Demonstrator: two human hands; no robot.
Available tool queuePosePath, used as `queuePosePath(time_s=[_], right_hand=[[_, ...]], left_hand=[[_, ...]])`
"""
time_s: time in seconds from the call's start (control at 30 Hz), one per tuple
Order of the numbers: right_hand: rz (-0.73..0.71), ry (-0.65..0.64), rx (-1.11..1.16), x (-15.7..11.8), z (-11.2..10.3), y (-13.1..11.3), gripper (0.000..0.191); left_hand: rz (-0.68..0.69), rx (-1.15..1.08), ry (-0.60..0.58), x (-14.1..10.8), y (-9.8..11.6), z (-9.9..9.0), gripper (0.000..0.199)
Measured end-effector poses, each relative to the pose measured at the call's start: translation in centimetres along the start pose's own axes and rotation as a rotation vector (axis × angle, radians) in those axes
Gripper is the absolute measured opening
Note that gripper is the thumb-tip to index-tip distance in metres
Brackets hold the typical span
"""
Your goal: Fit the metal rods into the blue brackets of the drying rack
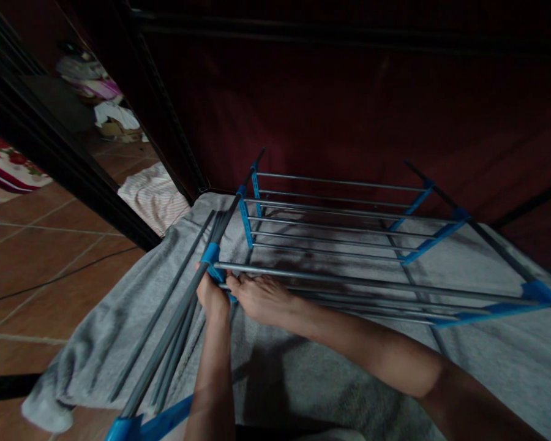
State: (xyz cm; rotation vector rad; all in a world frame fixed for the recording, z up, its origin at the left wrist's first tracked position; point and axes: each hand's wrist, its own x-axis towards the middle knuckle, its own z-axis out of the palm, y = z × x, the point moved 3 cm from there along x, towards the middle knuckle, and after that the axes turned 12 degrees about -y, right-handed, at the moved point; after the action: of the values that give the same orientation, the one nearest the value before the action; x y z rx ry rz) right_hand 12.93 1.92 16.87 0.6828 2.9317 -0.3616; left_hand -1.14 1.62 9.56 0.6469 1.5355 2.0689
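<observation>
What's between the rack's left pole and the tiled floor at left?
Grey tubes lying on the grey blanket; the head view shows it.

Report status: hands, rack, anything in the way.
Left hand and right hand at blue bracket, grips partly hidden. Rack on grey blanket. Rods along its left, nothing seen blocking hands.

The person's left hand (212, 295) and right hand (260, 298) are both showing bare, each narrowing to a slim wrist, and the bare left forearm (214, 380) is broadening gently below its hand. To the right of the hands, the bare right forearm (353, 344) is thickening toward a rounded elbow. Below the hands, between the forearms, a pale, curved-edged patch (337, 435) is peeking out beside a black strip (270, 432), too little of either appearing to tell whether it is clothing.
</observation>
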Motion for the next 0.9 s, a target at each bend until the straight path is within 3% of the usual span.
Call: queuePosePath(time_s=[0.17,0.37,0.73,0.9], right_hand=[[0.027,0.0,0.019,0.2,-0.3,0.0,0.039],[-0.003,-0.052,0.057,0.1,-0.6,0.1,0.04],[-0.057,-0.131,0.384,0.2,-1.5,1.2,0.048],[-0.13,-0.108,0.456,0.6,-1.7,1.2,0.046]], left_hand=[[-0.037,0.063,-0.041,0.4,0.5,-0.2,0.053],[-0.145,-0.126,-0.165,0.0,0.2,0.8,0.059],[-0.122,-0.148,-0.124,0.2,0.3,0.7,0.059],[-0.147,-0.2,-0.17,0.0,0.5,1.2,0.057]])
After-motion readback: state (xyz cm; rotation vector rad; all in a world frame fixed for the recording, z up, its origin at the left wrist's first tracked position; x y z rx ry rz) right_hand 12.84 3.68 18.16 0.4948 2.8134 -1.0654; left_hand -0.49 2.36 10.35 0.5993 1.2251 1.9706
